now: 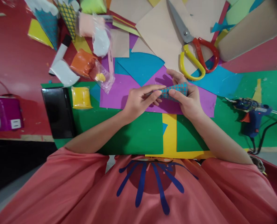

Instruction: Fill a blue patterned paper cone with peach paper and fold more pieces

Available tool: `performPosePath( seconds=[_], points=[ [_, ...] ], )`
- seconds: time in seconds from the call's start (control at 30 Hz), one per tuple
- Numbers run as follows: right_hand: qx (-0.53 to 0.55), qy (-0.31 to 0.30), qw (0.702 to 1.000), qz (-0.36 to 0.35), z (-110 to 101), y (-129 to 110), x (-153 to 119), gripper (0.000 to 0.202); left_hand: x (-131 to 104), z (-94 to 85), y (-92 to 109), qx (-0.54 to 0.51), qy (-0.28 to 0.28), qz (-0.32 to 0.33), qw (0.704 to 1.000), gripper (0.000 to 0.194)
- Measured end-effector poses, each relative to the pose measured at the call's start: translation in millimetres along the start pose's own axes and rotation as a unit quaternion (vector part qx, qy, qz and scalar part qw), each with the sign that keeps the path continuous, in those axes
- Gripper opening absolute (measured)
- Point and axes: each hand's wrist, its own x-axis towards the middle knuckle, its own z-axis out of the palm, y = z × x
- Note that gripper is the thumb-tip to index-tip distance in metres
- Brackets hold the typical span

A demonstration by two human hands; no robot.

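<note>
Between both hands is a blue paper cone [173, 91] with a dark grid of lines, lying sideways above a purple sheet [115, 93]. My left hand [142, 99] pinches its narrow end between thumb and fingers. Around the wider end, my right hand [187, 98] is closed, its thumb pressed on the near side. Some of the fingers behind the cone are hidden. A blue paper sector [143, 67] lies just beyond the hands, and scissors [192, 53] with one red and one yellow handle rest on beige paper beyond my right hand.
A blue glue gun [255, 118] lies at the right on green sheets [133, 133]. At the left are a black phone-like slab [58, 112], a yellow clay packet [81, 97] and an orange clay packet [82, 62]. Two finished-looking cones [46, 25] with white tops lie at the upper left.
</note>
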Motion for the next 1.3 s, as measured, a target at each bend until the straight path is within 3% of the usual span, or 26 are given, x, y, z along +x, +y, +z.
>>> performPosePath(
  seconds=[0.13, 0.33, 0.63, 0.87, 1.3],
  points=[
    [-0.005, -0.025, 1.000, -0.009, -2.3, -2.4, 0.7, 0.031, -0.5, 1.6, 1.3, -0.006, 0.004, -0.012, 1.000, 0.039],
    [0.006, -0.054, 0.998, 0.012, -4.7, -5.7, 1.5, 0.050, 1.4, -1.4, 0.4, 0.055, 0.015, 0.058, 0.997, 0.030],
    [0.009, -0.099, 0.993, 0.058, -7.0, -10.9, 1.6, 0.028, 0.5, -3.3, -0.9, 0.104, -0.006, 0.144, 0.984, 0.026],
    [0.039, -0.105, 0.992, 0.064, -7.7, -15.1, 2.7, 0.011, 0.1, -3.3, -1.6, 0.116, -0.017, 0.142, 0.983, 0.029],
    [0.104, -0.053, 0.986, 0.116, -4.7, -16.2, 5.9, 0.045, 1.8, -5.5, -4.6, 0.026, 0.062, 0.120, 0.991, 0.025]
  ],
)
